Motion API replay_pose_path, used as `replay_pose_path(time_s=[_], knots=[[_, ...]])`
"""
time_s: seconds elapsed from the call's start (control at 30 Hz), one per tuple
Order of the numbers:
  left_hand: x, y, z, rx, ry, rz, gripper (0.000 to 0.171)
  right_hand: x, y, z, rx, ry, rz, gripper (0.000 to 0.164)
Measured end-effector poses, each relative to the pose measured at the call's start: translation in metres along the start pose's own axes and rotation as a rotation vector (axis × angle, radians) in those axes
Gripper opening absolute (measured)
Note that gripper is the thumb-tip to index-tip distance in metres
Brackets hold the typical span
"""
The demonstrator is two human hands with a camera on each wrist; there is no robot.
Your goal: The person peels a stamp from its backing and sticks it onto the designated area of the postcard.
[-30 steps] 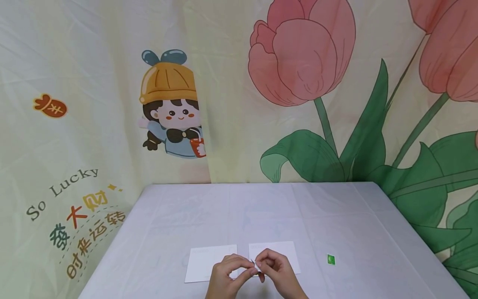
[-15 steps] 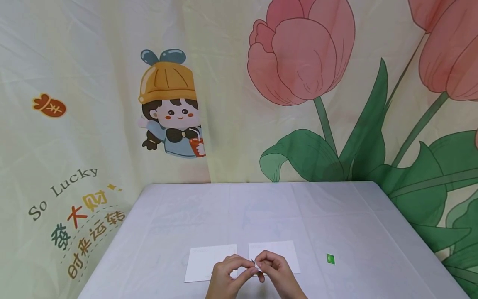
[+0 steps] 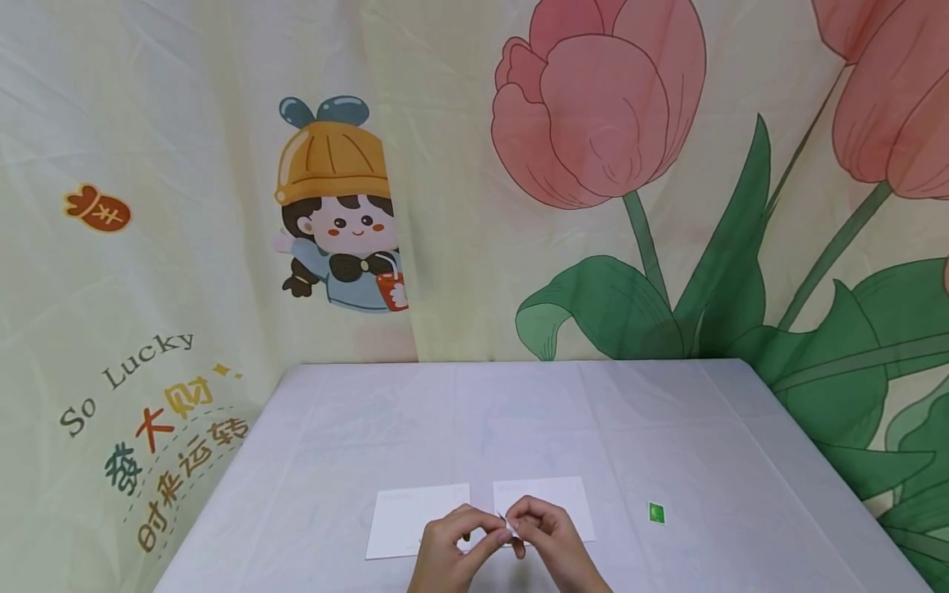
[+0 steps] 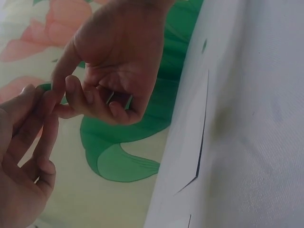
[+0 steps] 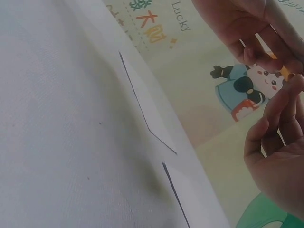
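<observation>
Fingers [image 3: 474, 520] of a person's left hand [image 3: 454, 542] and right hand [image 3: 549, 534] meet above a white-covered table [image 3: 474, 420], thumbs and forefingers on both sides pinching a small, thin piece [image 3: 503, 519]. The piece sits between the two sets of fingertips, which hide most of it; a dark edge shows in the head view. The right hand's other fingers curl toward its palm. Partly screened by the hands, two blank-looking white cards, a left card [image 3: 400, 523] and a right card [image 3: 552, 498], lie side by side with a narrow gap between them. To their right, well apart, lies a green stamp-like label [image 3: 656, 513] with a pale border. Behind, a printed curtain [image 3: 452, 165] shows pink tulips [image 3: 600, 115] and a cartoon figure [image 3: 337, 222] wearing a yellow hat.
</observation>
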State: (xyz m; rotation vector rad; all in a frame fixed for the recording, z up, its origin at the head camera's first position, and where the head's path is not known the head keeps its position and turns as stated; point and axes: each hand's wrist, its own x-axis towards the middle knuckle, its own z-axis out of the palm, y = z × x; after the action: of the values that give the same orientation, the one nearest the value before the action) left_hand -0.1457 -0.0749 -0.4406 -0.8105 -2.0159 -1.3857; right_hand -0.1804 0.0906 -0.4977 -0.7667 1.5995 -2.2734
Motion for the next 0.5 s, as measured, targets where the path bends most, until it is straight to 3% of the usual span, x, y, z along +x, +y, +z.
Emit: replay_pose_path(time_s=[0.17,0.5], knots=[[0.0001,0.0002,-0.0012,0.003,-0.006,-0.016,0.016,0.001,-0.0021,0.0027,-0.038,0.03,0.003,0.024],[-0.0007,-0.0002,-0.002,-0.008,-0.016,-0.036,0.013,0.0008,-0.0073,0.0094,-0.12,0.203,0.049,0.023]])
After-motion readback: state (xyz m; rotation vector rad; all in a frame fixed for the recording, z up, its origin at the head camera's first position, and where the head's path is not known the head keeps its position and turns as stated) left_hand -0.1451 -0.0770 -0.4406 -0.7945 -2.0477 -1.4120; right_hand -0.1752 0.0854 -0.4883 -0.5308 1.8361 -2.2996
